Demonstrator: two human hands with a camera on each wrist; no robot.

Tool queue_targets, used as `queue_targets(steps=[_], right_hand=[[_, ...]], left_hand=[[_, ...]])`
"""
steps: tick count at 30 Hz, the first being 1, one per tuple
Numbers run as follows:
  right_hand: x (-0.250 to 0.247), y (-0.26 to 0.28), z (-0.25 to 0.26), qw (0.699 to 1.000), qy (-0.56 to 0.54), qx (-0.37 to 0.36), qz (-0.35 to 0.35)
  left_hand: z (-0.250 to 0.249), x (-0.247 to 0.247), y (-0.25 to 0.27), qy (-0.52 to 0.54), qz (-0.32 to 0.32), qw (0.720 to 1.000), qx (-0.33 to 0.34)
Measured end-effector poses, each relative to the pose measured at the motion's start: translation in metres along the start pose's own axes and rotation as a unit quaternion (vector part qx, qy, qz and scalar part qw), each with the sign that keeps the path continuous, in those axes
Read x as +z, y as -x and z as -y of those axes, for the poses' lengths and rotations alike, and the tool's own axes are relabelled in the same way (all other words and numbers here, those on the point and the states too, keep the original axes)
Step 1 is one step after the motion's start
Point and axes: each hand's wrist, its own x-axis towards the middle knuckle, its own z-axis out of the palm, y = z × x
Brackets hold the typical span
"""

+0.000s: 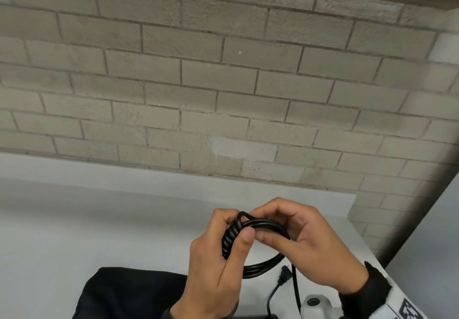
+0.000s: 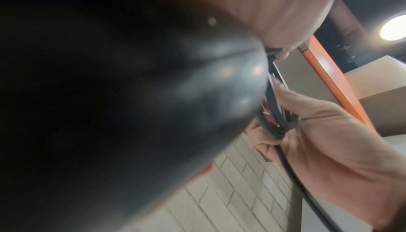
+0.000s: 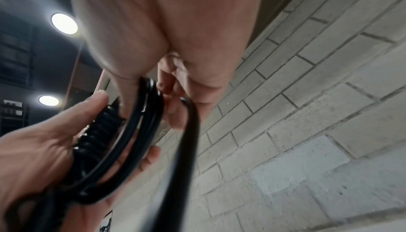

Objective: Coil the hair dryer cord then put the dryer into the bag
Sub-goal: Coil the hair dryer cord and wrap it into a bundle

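Observation:
The black cord [image 1: 258, 266] is gathered into a coil of several loops, with tight wraps [image 1: 229, 238] around one side. My left hand [image 1: 223, 251] grips the wrapped side. My right hand [image 1: 293, 234] pinches the cord at the coil's top. A free strand [image 1: 295, 286] hangs down toward the white hair dryer [image 1: 315, 305] at the bottom edge; the plug [image 1: 284, 277] lies on the table. The black bag [image 1: 129, 294] lies bottom left. The right wrist view shows the coil [image 3: 131, 140] between both hands. A dark blurred shape fills most of the left wrist view, beside the cord [image 2: 272, 114].
A white table [image 1: 99, 224] runs under my hands to a grey brick wall [image 1: 223, 82] behind. The table's right edge [image 1: 372, 246] falls off close to my right wrist.

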Motion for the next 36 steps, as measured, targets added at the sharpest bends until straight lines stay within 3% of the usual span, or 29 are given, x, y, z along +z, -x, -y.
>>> queue_targets(steps=[10,15,25,36], right_hand=[[-0.006,-0.002,0.001,0.997,0.068,-0.016,-0.014],[0.000,0.000,0.003,0.996,0.082,-0.022,-0.030],[0.021,0.008,-0.007,0.995,0.041,-0.032,-0.086],[0.030,0.009,-0.003,0.991,0.044,-0.049,-0.114]], left_hand=[[0.003,-0.002,-0.002,-0.030,0.021,0.999,-0.040],[0.004,0.004,0.001,-0.012,-0.009,0.999,-0.030],[-0.005,0.005,-0.003,-0.078,-0.031,0.996,-0.013],[-0.004,0.004,-0.004,-0.045,-0.037,0.998,-0.016]])
